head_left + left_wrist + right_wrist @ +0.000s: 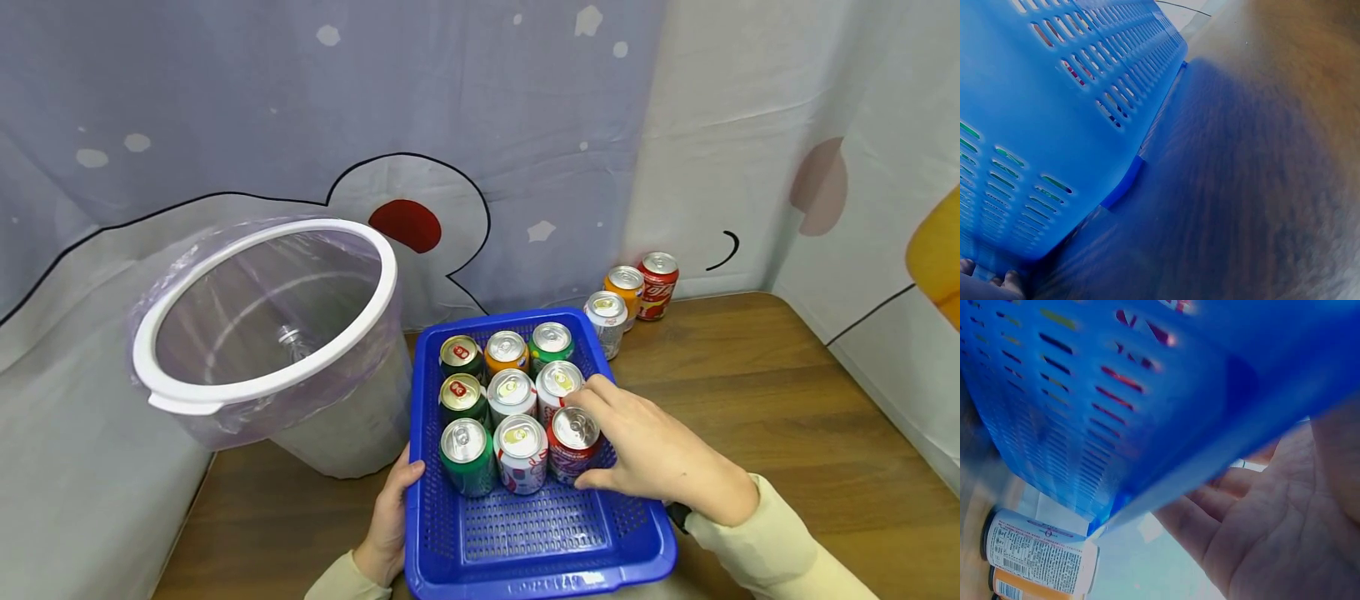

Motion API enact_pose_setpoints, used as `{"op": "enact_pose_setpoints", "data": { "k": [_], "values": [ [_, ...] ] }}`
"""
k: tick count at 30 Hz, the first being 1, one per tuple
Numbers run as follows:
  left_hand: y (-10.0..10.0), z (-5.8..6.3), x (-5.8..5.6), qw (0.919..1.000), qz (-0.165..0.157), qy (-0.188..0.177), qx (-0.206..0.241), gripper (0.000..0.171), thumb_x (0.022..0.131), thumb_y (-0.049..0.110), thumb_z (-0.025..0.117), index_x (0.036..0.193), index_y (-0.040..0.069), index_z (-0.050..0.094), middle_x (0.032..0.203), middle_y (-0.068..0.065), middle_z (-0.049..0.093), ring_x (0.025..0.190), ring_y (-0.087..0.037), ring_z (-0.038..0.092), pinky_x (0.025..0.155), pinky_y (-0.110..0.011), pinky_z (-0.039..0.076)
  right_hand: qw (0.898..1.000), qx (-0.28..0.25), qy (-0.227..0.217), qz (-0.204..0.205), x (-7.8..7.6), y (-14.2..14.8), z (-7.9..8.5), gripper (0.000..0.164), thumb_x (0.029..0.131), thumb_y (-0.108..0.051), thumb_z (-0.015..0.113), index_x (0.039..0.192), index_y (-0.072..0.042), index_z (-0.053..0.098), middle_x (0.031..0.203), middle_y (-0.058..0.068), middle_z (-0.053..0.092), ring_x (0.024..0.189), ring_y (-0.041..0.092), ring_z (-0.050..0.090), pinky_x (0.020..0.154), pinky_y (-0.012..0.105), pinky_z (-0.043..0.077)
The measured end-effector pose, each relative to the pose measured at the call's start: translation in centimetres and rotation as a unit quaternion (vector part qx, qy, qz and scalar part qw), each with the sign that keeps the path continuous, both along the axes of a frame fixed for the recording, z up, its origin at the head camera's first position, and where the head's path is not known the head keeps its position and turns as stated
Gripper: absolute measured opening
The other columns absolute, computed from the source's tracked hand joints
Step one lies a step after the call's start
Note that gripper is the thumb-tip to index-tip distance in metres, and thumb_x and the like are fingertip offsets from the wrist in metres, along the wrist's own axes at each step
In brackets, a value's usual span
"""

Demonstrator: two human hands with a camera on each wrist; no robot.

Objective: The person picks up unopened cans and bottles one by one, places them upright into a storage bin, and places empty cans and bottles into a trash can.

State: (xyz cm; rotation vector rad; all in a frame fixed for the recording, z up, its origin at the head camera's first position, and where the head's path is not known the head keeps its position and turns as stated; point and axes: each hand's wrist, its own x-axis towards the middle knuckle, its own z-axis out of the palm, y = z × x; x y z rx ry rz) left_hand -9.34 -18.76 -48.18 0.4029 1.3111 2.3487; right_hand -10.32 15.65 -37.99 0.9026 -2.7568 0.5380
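Observation:
A blue plastic basket (532, 533) holds several drink cans in rows, with bare mesh floor at its near end. My left hand (386, 517) holds the basket's left side, thumb at the rim; its fingertips (1011, 282) show low against the wall in the left wrist view. Reaching over the right rim, my right hand (648, 446) grips a dark red can (573, 446) in the near right corner of the group, fingers behind it and thumb in front. Beside that can stand a white can (521, 454) and a green can (468, 458). The right wrist view hides the gripped can behind the basket wall.
A large bin (262, 387) with a white rim and clear purple liner stands left, a transparent bottle (292, 340) inside. Behind the basket's right corner are a silver-white can (606, 321), an orange can (626, 287) and a red can (658, 287). A curtain hangs behind the wooden table (750, 392).

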Motion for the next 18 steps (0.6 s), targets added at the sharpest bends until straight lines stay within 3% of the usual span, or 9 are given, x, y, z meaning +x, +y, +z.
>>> {"op": "enact_pose_setpoints", "data": {
  "k": [9,18],
  "values": [
    [0.0,0.1,0.0,0.9999,0.003,-0.005,-0.01,0.057,0.104,0.02,0.023,0.161,0.018,0.016,0.145,0.007,0.054,0.128,-0.012,0.056,0.109,-0.037,0.046,0.999,-0.03,-0.014,0.007,-0.5,1.0,0.3,0.079,0.067,-0.048,0.095,0.13,-0.016,0.06,0.119,-0.006,0.058,0.104,0.011,0.064,0.089,0.038,0.057],
    [0.1,0.1,0.0,1.0,0.0,0.001,-0.002,0.058,0.104,0.019,0.023,0.162,0.015,0.014,0.146,0.006,0.054,0.128,-0.012,0.056,0.109,-0.037,0.046,1.0,-0.03,-0.002,0.006,-1.4,2.2,0.9,0.078,0.074,-0.048,0.09,0.135,-0.011,0.06,0.125,0.001,0.062,0.109,0.018,0.066,0.092,0.043,0.057]
  ]
}}
